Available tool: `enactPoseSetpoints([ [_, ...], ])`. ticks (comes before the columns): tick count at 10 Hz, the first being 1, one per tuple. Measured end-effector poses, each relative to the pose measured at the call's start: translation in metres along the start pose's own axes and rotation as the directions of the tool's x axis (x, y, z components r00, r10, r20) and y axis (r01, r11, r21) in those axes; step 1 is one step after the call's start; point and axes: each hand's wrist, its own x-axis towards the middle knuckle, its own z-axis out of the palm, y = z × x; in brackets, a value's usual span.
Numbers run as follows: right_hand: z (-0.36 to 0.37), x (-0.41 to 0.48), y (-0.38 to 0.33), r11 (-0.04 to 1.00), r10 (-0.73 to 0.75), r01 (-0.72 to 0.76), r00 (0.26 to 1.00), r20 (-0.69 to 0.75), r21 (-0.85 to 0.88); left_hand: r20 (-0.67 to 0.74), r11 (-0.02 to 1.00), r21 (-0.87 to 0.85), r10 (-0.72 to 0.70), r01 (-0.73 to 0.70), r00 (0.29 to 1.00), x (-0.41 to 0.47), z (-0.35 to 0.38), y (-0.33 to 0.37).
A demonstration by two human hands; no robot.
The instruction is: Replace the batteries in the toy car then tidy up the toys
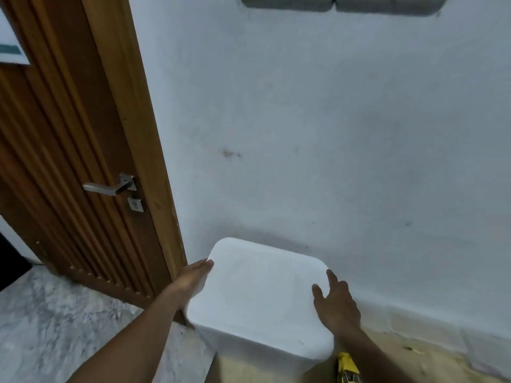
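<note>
White bin [260,299], yellow toy [347,367], brown ribbed door [69,161], grey marbled floor [49,322]

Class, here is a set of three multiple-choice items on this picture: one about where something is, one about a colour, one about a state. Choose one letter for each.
1. Where does the white box stand?
A. against the wall, right of the door
B. on a shelf
C. in the doorway

2. What colour is the toy at the bottom edge?
A. red
B. yellow
C. green

3. How is the box's lid?
A. off, on the floor
B. tipped halfway up
C. covering the box

Answers: 1 A, it sits by the white wall beside the wooden door. 2 B, the toy is yellow. 3 C, the lid lies flat, with the left hand at its side and the right hand on top.
</note>
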Motion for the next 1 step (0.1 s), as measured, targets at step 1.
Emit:
enactPoseSetpoints([
  [1, -0.0270, 0.0006, 0.0056, 0.977, -0.016, 0.042, 0.992, -0.122, 0.208, -0.163, 0.998, -0.058, -0.020, 0.010, 0.986, -0.0470, -0.0109, -0.0063],
])
